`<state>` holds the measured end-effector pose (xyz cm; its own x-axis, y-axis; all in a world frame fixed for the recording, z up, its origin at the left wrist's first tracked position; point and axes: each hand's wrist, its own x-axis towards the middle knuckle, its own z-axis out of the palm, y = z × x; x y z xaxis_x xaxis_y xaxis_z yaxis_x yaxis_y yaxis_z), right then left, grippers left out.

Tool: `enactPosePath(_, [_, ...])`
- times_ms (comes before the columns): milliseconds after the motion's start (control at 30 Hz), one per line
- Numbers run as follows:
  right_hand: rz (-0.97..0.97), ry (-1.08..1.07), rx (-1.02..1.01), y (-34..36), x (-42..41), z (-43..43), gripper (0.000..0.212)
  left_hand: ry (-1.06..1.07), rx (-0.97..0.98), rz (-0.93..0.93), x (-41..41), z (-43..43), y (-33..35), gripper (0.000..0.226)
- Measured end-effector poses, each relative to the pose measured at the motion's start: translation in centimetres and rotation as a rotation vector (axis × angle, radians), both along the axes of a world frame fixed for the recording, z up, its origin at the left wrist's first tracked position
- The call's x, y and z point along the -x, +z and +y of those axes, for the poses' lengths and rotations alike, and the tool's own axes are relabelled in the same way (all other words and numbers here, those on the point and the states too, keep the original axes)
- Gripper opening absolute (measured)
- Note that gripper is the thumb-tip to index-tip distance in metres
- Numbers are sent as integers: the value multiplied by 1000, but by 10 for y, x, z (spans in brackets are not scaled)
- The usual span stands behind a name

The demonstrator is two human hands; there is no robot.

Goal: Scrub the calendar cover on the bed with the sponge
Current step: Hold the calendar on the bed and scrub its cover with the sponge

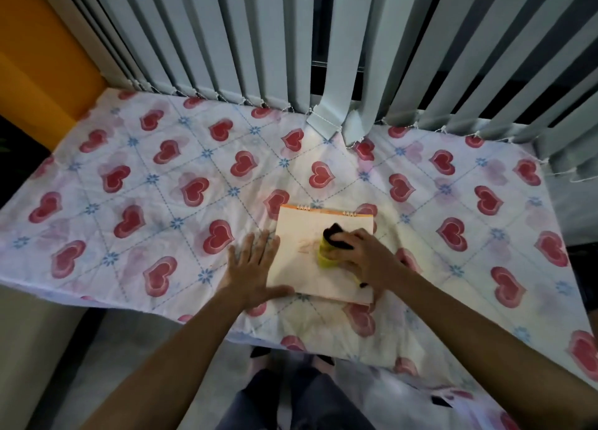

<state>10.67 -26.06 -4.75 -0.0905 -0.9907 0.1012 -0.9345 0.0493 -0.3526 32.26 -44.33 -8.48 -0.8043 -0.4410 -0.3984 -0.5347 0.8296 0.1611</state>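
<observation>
1. While the person stands at the near side of the bed (pixel 136 177), both arms reach forward over the heart-print sheet.
2. Left hand (pixel 255 267) lies flat with fingers spread open, holding nothing. It presses down on the near left edge of the calendar cover (pixel 304 267), thumb along the bottom corner.
3. Right hand (pixel 362 258) has its fingers closed around the sponge (pixel 328 251), which is yellow with a dark top. The sponge touches the middle of the cover, near some faint printed numbers.
4. To scrub well, I think the flat hand should keep pushing down so the cover does not slide on the soft sheet. Short rubs away from that hand look safest.
5. Right edge of the cover lies under the right wrist, so rubbing that way could lift it.
6. Spiral rings (pixel 304 207) sit on the far edge; the sponge could snag there.
7. Bed has lots of open room left, right and behind.
8. Blinds (pixel 226 41) hang at the far side, well apart.
</observation>
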Motion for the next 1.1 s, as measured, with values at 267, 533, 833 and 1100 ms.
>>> enactPosePath(267, [3,-41,80,-5,-52,-47,30,-9,42,-42,2,4,4,114])
enactPosePath(533, [220,-48,40,-10,22,18,45,-30,54,-108,5,6,14,114])
enactPosePath(833, [112,-301,-99,-9,-21,17,37,-29,77,-151,7,9,20,112])
enactPosePath(1100, [269,-95,-129,-2,5,61,38,-53,74,-170,9,8,23,111])
